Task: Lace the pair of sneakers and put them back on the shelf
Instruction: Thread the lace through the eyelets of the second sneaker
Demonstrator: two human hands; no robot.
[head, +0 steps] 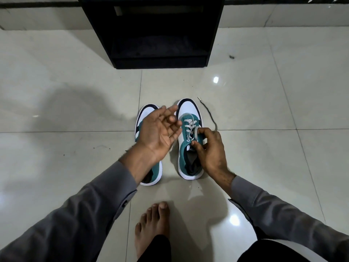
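Though half-laced, teal-white sneakers (188, 140)

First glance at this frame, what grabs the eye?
Mid-frame on the pale tiled floor, the pair of teal-and-white sneakers: the right sneaker is partly laced, and the right hand pinches its grey lace, whose free end trails onto the tiles. The left hand hovers palm-up over the left sneaker, holding nothing. Beyond stands the black shelf; a bare foot shows at the bottom.

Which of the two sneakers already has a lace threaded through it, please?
The right sneaker: a pale lace crosses its eyelets and the right hand pinches it. The left sneaker shows no lace.
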